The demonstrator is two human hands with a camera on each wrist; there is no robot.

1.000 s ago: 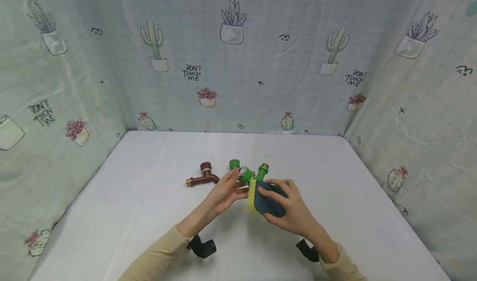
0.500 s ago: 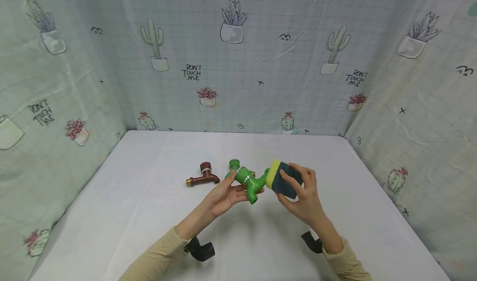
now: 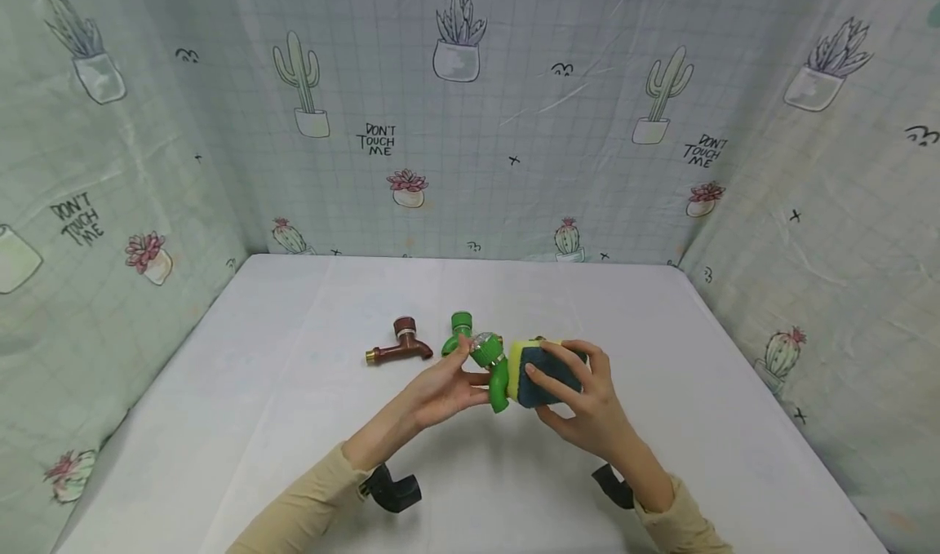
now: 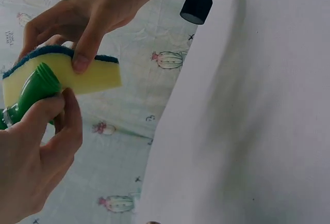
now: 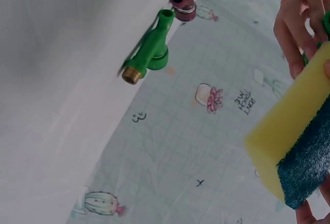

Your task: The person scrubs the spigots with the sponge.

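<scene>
My left hand (image 3: pixel 443 392) grips a green tap (image 3: pixel 498 386) by its knob end, above the table, with the spout pointing down. The right hand (image 3: pixel 591 403) holds a sponge (image 3: pixel 552 377) with yellow foam and a dark blue-green scouring side. Its yellow side faces the tap and lies against it, covering much of the tap's pipe end in the head view. From the left wrist, the tap's green knob (image 4: pixel 37 90) appears in front of the sponge's foam (image 4: pixel 98 78), thumb and fingers around it. In the right wrist view the sponge (image 5: pixel 289 118) hides most of the held tap.
Behind the left hand, a brown tap (image 3: pixel 401 347) and a second green tap (image 3: pixel 461 323) lie on the white table (image 3: pixel 220 423). A cactus-print curtain (image 3: pixel 470 154) encloses the back and sides. Black fittings (image 3: pixel 395 490) sit at both wrists.
The right hand moved the sponge right and up along the tap, then back left and down. The held tap turned in my left hand. The two taps on the table stayed put.
</scene>
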